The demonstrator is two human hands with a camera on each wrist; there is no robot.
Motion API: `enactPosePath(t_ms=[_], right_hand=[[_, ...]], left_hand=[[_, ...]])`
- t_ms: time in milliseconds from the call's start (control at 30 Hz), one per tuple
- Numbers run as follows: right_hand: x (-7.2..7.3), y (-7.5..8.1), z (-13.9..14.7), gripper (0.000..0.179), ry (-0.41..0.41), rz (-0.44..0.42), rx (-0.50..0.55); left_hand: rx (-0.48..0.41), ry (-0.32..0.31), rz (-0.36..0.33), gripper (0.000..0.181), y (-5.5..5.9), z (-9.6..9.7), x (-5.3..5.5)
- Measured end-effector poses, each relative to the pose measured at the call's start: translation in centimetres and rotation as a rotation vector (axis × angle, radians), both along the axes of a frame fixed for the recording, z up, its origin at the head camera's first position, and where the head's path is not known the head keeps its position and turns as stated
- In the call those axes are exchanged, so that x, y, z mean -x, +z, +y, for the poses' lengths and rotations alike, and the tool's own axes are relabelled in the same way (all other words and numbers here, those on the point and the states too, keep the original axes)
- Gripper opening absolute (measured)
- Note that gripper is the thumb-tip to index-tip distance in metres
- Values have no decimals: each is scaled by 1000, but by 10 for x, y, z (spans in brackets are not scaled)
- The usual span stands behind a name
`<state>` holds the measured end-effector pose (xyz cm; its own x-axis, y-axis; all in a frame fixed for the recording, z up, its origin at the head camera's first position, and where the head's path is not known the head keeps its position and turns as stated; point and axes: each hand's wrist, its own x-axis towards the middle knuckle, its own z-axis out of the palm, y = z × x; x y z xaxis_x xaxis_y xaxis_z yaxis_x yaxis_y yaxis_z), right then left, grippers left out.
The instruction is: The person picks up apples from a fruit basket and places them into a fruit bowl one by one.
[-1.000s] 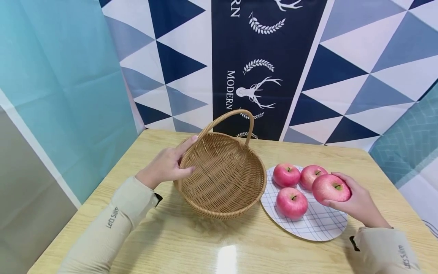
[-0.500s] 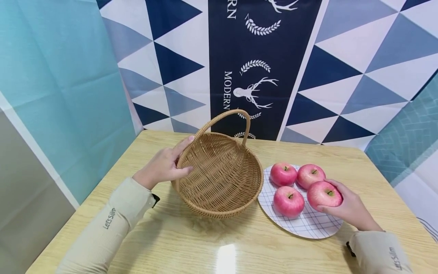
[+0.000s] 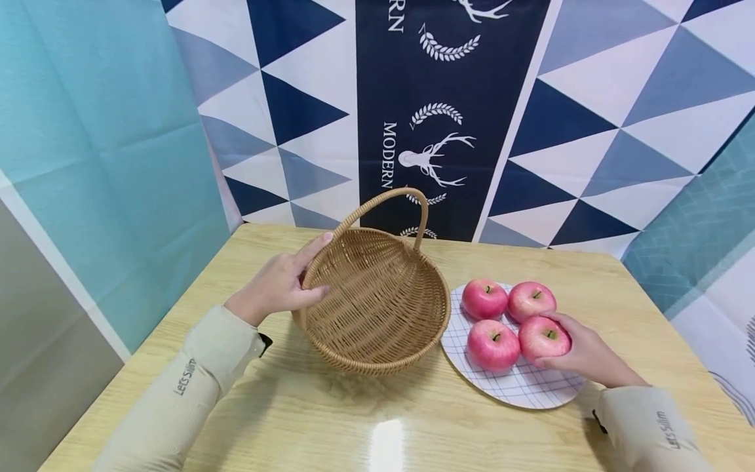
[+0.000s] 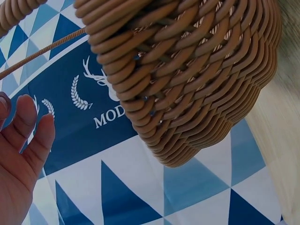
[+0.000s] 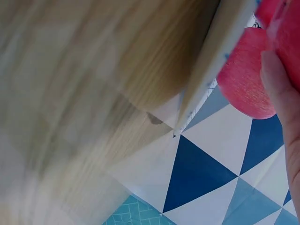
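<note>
My left hand (image 3: pixel 280 285) grips the left rim of a brown wicker basket (image 3: pixel 377 301), thumb over the inside and a finger up by the handle. The basket leans with its bare inside towards me. In the left wrist view its woven outside (image 4: pixel 201 84) shows beside the hand (image 4: pixel 21 154). On the right, my right hand (image 3: pixel 590 351) holds a pinkish-red apple (image 3: pixel 544 339) from its right side, low over a round plate (image 3: pixel 531 393) with a blue grid pattern. Three more apples sit close by on that plate, the nearest one (image 3: pixel 493 345) just left of the held apple.
Both basket and plate stand on a pale wooden table (image 3: pixel 330 426), the plate just right of the basket. A patterned cloth (image 3: pixel 307 111) hangs behind the table. A teal cloth (image 3: pixel 112 151) hangs along the left side. The arched handle (image 3: pixel 383 196) rises above the basket.
My right hand has lowered the apple leftwards and down onto the plate area, next to the other apples. The left hand keeps its hold on the basket. The whole view has shifted slightly.
</note>
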<state>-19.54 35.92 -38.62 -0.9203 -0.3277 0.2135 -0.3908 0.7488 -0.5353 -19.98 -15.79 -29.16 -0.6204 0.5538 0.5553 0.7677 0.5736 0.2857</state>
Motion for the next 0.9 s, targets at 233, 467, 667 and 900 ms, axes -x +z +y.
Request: enactPosePath(t_ms=[233, 467, 667, 900], right_hand=[[4, -11, 0, 86, 77, 37, 17], [13, -11, 1, 86, 229, 45, 53], [6, -11, 9, 83, 210, -6, 61], [7, -6, 7, 81, 233, -6, 41]], left_hand=[[26, 9, 18, 76, 0, -2, 1], [44, 71, -8, 77, 1, -12, 3], [72, 175, -68, 76, 1, -17, 2], [49, 226, -105, 76, 1, -27, -2]])
